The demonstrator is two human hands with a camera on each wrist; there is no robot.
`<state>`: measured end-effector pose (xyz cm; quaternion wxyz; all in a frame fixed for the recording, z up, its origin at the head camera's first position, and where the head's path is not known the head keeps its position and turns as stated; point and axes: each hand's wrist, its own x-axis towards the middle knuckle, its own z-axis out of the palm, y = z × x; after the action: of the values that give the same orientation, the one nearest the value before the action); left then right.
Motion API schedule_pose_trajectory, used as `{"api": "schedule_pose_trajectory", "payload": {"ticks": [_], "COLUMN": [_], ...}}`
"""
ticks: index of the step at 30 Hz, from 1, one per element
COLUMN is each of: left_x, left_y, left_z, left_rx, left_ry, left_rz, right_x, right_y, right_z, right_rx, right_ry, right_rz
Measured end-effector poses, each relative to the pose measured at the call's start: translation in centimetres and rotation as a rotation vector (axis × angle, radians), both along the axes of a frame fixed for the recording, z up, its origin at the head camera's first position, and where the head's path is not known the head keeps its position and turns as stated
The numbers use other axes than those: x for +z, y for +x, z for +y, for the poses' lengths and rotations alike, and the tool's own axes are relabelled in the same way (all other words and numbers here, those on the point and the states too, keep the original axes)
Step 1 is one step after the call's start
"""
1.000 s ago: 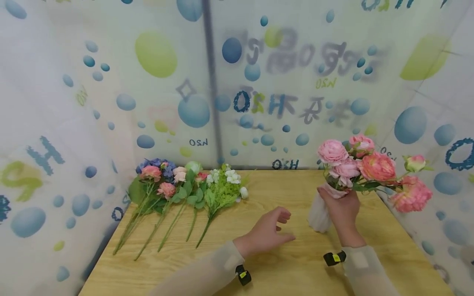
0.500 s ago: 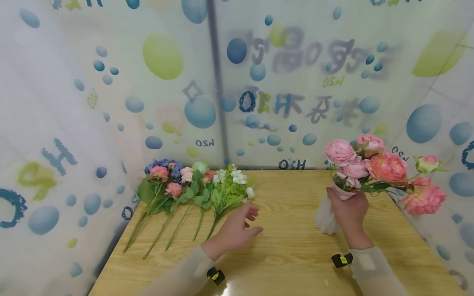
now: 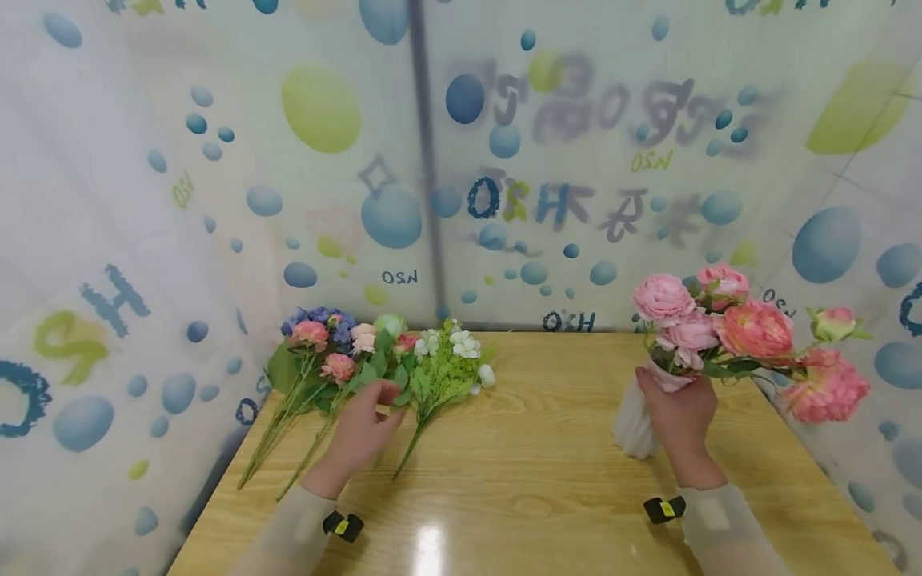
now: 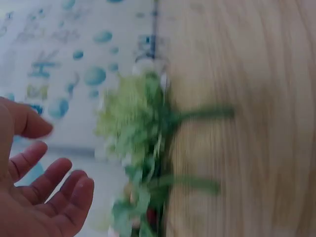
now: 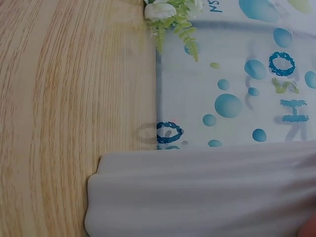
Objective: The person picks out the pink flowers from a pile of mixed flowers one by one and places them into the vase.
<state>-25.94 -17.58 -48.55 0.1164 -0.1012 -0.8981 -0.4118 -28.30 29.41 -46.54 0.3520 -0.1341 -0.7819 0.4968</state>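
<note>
My right hand (image 3: 680, 416) grips the neck of a white ribbed vase (image 3: 634, 420), which leans on the table at the right. Pink and coral artificial flowers (image 3: 752, 328) spread from its mouth toward the right. In the right wrist view the vase's fluted side (image 5: 197, 192) fills the bottom. My left hand (image 3: 360, 428) hovers over the stems of the flowers lying at the left, fingers loosely bent and nothing between them. In the left wrist view the thumb and fingers of that hand (image 4: 44, 182) stand apart, beside a blurred green-and-white spray (image 4: 133, 113).
Loose stems lie in a row on the wooden table (image 3: 519, 448): blue hydrangea (image 3: 324, 324), coral blooms (image 3: 337, 368), a pale green bloom (image 3: 390, 325) and a white-flowered green sprig (image 3: 439, 376). A patterned curtain (image 3: 504, 264) stands along the table's back edge.
My left hand has moved left, from the middle of the table to over the loose stems. The right hand stays on the vase; the head view has shifted slightly.
</note>
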Motion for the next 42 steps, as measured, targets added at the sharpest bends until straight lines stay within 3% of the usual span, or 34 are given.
{"api": "schedule_pose_trajectory", "payload": {"ticks": [10,12,14,19,23,35,42], "left_x": [-0.6,-0.9,-1.1,-1.5,-1.7,-1.3,-2.4], "left_y": [-1.8,-1.9,-1.9,-1.4,-1.1,-0.6,-0.5], "left_z": [-10.1,-12.2,-14.0,-16.7,-17.3,-17.9,-17.9], "left_rx": [0.374,0.418,0.448,0.4,0.336,0.37,0.373], "left_ry": [-0.229,-0.264,-0.307,-0.392,-0.426,-0.368,-0.423], "left_rz": [0.139,0.127,0.057,-0.254,-0.366,-0.43,-0.334], "right_x": [0.5,0.4,0.3,0.2,0.2,0.0,-0.2], "right_y": [0.1,0.1,0.1,0.2,0.2,0.2,0.0], "right_z": [0.6,0.6,0.6,0.4,0.2,-0.1,0.1], "right_rx": [-0.009,0.0,0.005,0.01,0.016,0.017,0.018], "right_ry": [0.004,-0.003,-0.01,-0.011,0.001,0.028,0.023], "right_rz": [0.026,0.028,0.027,0.026,0.043,0.019,0.021]}}
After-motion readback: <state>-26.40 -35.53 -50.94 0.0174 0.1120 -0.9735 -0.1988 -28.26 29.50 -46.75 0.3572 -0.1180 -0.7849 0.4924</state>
